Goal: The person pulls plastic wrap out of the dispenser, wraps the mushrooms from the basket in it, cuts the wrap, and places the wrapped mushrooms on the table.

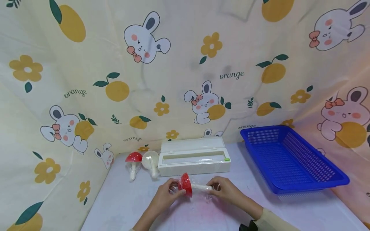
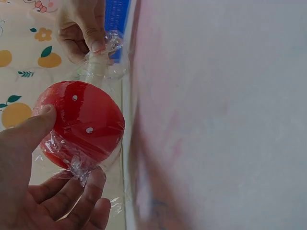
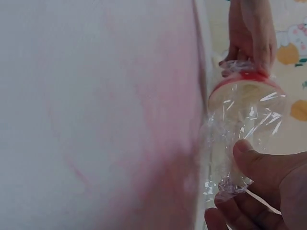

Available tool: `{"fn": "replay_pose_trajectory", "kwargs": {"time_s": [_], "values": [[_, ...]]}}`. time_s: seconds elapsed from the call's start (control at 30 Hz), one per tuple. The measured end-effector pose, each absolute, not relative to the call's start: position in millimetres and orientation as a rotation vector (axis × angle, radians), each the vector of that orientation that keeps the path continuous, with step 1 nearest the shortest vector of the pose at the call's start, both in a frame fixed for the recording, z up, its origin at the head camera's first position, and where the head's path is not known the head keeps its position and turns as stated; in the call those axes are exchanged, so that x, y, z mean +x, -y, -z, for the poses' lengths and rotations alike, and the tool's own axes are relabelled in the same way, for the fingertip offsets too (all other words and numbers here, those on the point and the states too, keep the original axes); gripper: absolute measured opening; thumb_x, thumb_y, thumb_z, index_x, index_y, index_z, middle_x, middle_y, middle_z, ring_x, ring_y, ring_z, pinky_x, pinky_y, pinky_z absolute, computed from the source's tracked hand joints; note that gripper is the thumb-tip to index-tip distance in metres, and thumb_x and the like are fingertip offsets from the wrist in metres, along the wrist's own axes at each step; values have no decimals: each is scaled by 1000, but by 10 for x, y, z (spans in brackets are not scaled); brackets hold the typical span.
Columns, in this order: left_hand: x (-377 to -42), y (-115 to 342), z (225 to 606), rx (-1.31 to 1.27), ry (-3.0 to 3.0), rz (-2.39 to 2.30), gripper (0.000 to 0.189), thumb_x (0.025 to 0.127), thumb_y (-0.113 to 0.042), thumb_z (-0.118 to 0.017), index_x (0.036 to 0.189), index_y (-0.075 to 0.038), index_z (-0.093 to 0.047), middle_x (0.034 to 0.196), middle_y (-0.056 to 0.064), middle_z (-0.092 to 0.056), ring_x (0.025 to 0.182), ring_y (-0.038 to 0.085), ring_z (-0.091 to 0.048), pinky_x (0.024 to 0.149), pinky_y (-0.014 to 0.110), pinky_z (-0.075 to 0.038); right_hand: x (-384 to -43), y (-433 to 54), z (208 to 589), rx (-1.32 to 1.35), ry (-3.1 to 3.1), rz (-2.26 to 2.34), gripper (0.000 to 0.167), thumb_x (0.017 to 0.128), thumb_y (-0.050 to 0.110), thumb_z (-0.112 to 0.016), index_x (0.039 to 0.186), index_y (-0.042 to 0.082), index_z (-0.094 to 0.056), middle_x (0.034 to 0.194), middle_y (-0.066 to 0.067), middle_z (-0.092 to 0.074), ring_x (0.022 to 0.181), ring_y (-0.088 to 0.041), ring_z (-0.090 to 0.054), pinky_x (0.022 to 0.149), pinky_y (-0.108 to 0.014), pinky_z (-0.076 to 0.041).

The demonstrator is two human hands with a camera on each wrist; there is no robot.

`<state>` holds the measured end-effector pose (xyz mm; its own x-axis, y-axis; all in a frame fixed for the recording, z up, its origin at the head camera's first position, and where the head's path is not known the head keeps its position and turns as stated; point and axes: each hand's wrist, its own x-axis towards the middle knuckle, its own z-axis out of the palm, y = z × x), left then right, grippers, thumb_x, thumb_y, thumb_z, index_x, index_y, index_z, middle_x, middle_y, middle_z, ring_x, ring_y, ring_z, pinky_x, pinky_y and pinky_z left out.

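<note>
A toy mushroom with a red, white-dotted cap (image 2: pixel 88 112) and a pale stem (image 1: pixel 200 187) lies sideways between both hands, wrapped in clear plastic film (image 3: pixel 261 112). My left hand (image 1: pixel 165 196) holds the cap end, its thumb on the red surface and its fingers by the bunched film. At the other end, my right hand (image 1: pixel 224 190) pinches the stem's tip and the gathered film around it. Behind them stands a white film dispenser box (image 1: pixel 193 168) with its lid raised and a small green piece at its right.
Left of the box lie a red-capped mushroom (image 1: pixel 133 157) and a pale mushroom (image 1: pixel 151 160), both in film. A blue plastic basket (image 1: pixel 312 187) stands at the right of the white table (image 1: pixel 115 205). A patterned cloth (image 1: pixel 173 73) hangs behind.
</note>
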<state>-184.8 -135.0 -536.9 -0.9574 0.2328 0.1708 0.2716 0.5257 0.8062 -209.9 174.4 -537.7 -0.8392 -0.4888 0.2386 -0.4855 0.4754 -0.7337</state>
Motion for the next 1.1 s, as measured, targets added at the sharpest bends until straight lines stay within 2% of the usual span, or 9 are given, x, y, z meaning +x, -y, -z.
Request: {"fn": "replay_pose_trajectory", "kwargs": {"time_s": [0.27,0.4,0.57,0.7,0.87,1.1], "values": [[-1985,1316,5465,-396,2722,1409,51,95,-41,-83,127,-5,-70,106,2,-76,89,10,-65,77,25,-55,-2206,-1709,5417,-851,-2709,1239,9,91,8,-84,100,8,-80,85,8,-68,76,0,-57,67,-23,-52],[-2045,1292,5434,-376,2723,1386,55,96,-44,-81,128,-1,-70,104,3,-75,88,10,-65,76,26,-56,-2284,-1699,5419,-802,-2694,1231,15,91,7,-85,103,7,-76,87,6,-71,77,-2,-61,69,-24,-54],[-2096,1277,5395,-337,2735,1405,56,95,-44,-82,127,0,-70,103,4,-75,89,12,-66,75,26,-56,-2368,-1690,5407,-809,-2709,1228,19,90,8,-86,100,8,-69,87,4,-70,77,-5,-62,69,-25,-55],[-2128,1270,5413,-309,2755,1379,55,95,-45,-82,127,-2,-71,102,3,-76,90,12,-66,76,27,-56,-2410,-1663,5415,-772,-2796,1138,20,89,15,-88,95,13,-69,83,8,-65,74,-5,-57,65,-26,-51],[-2153,1261,5418,-244,2780,1297,53,93,-49,-82,122,-6,-72,97,-1,-73,87,10,-65,75,31,-55,-2445,-1612,5432,-690,-2936,999,22,86,22,-91,94,22,-70,89,8,-63,78,-9,-56,64,-28,-48],[-2174,1246,5410,-203,2798,1287,53,92,-48,-84,121,-6,-69,103,4,-74,93,18,-68,82,42,-58,-2461,-1579,5458,-746,-2977,917,21,88,8,-86,98,20,-71,88,7,-64,79,-10,-58,65,-29,-49]]}}
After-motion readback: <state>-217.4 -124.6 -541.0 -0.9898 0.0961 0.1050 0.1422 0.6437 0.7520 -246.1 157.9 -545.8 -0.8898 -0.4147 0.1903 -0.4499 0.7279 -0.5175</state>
